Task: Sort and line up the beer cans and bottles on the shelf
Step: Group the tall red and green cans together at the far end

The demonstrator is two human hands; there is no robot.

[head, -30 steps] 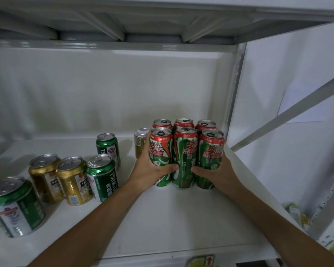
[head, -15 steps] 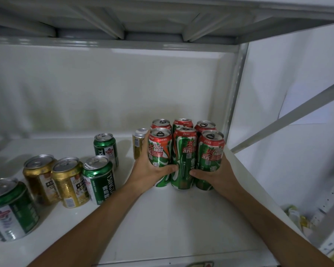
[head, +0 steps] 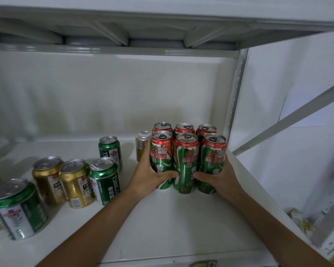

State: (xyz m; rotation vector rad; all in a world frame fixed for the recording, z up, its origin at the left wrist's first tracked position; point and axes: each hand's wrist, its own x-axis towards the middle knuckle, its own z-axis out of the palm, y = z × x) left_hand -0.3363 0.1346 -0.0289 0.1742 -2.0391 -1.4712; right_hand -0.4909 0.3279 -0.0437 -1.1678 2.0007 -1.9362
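Head camera view, looking down at a white metal shelf (head: 181,218). Right of centre in the frame stands a block of six tall cans (head: 185,157), red at the top and green below, in two rows of three, packed so that they touch. The left hand (head: 150,176) cups the left side of the front row, its thumb curled across the front of the left can; the right hand (head: 218,176) mirrors it on the right can, fingers bent around the lower body. Both hands are partly closed and pressing inward, likely to squeeze the front row together and square it against the row behind. All six stand upright near the shelf's right post (head: 235,105).

In the lower left of the frame, shorter cans wait loosely: two gold cans (head: 64,182) side by side, a green can (head: 104,182) just beside them, another green can (head: 111,151) further back, and a green and white can (head: 17,211) at the far left edge. A slim gold can (head: 141,147) stands partly hidden behind the left hand. These look unsorted as yet.
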